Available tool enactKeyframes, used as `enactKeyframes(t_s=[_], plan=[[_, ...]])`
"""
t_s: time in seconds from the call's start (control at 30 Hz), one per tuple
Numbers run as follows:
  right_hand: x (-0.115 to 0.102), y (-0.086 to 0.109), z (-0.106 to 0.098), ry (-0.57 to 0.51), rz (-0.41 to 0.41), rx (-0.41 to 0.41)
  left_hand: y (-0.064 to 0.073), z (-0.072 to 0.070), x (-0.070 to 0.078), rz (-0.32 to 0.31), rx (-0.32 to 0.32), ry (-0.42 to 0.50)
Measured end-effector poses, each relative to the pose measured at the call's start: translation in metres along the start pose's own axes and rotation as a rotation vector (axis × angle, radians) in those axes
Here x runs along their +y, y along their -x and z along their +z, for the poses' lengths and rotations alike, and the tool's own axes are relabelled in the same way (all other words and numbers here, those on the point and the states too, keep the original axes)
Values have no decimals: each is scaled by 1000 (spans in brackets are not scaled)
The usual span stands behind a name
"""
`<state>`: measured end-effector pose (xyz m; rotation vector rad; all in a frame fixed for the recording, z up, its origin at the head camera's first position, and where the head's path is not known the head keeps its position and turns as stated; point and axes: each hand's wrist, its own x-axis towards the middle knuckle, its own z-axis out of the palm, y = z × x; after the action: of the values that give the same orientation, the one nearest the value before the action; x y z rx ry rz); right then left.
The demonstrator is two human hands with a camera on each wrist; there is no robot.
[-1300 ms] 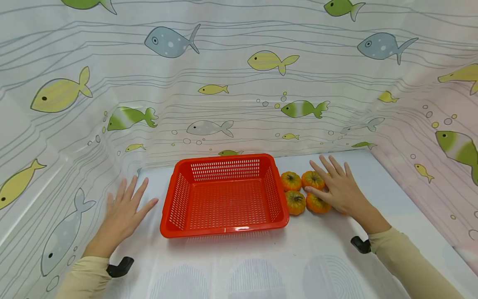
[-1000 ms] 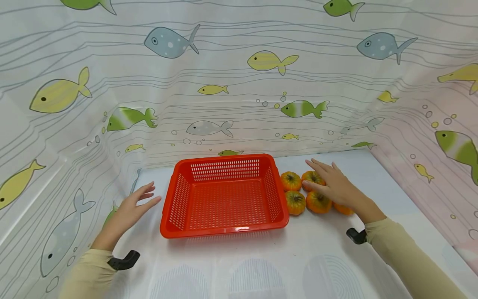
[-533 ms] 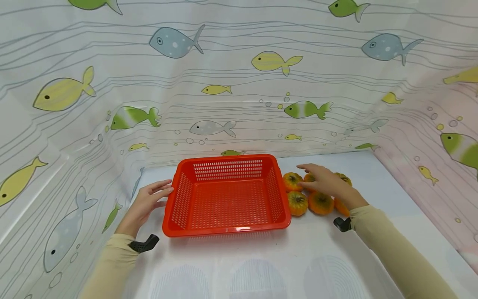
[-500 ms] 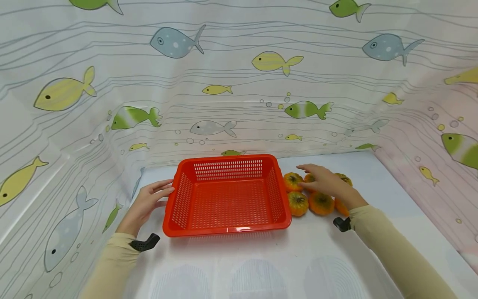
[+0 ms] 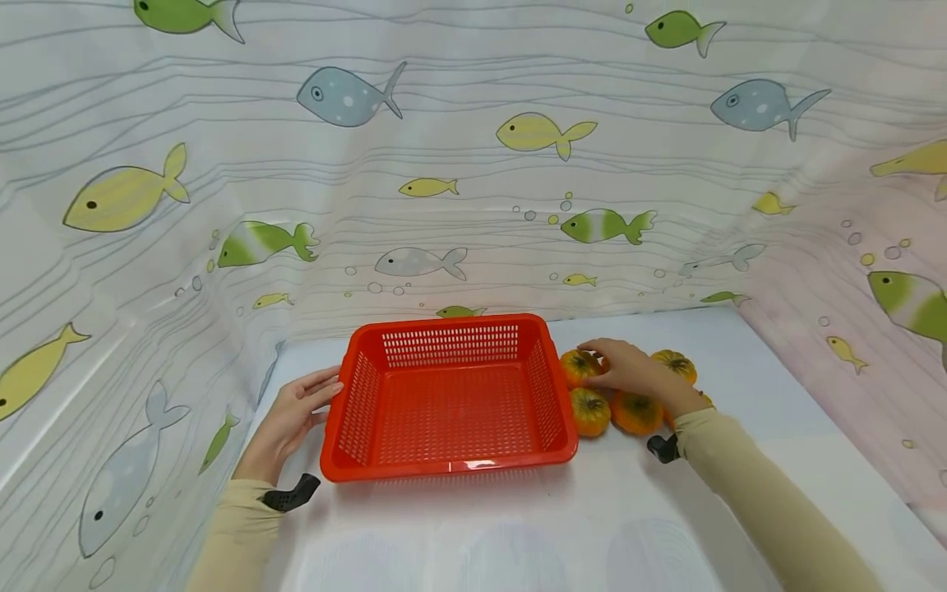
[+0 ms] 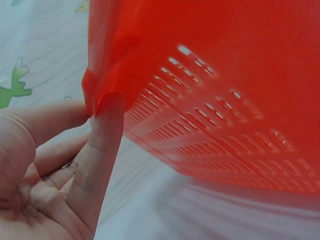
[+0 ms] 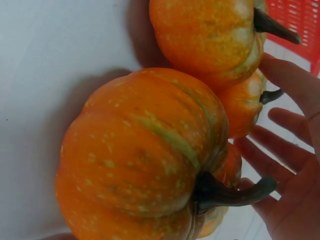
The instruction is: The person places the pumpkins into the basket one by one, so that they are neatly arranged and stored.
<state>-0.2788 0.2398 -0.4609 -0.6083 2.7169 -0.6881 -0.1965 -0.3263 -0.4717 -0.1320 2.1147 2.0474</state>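
Note:
A red slotted plastic basket (image 5: 451,403) stands in the middle of the table with nothing inside. My left hand (image 5: 292,411) is at its left side; in the left wrist view the thumb and a finger pinch the basket's rim (image 6: 107,75). To the right of the basket sit several small orange pumpkins with dark stems. My right hand (image 5: 629,370) reaches over them. Its thumb and spread fingers (image 7: 282,150) lie on either side of the back-left pumpkin (image 5: 579,369); firm contact cannot be made out. Nearer the wrist camera is a larger-looking pumpkin (image 7: 145,150).
The front-left pumpkin (image 5: 589,413) sits close against the basket's right wall. Another pumpkin (image 5: 675,366) stands behind the right wrist. A fish-patterned curtain (image 5: 459,205) encloses the back and both sides. The white table (image 5: 444,534) extends in front of the basket.
My left hand has moved right from beside the curtain and taken hold of the basket's left rim. My right hand has moved left and lower, around the back-left pumpkin. The basket stays put.

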Motion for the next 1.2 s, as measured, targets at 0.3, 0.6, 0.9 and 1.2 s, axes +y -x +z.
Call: enactKeyframes(t_s=[0.3, 0.6, 0.9, 1.2], plan=[[0, -2, 3, 8, 52, -11, 3, -1, -5, -7, 38, -33], [-3, -10, 4, 25, 66, -9, 6, 0, -3, -33, 58, -9], [-6, -17, 6, 39, 32, 11, 8, 1, -11, -22, 73, 76], [-3, -14, 7, -24, 54, 72, 4, 1, -13, -14, 71, 90]])
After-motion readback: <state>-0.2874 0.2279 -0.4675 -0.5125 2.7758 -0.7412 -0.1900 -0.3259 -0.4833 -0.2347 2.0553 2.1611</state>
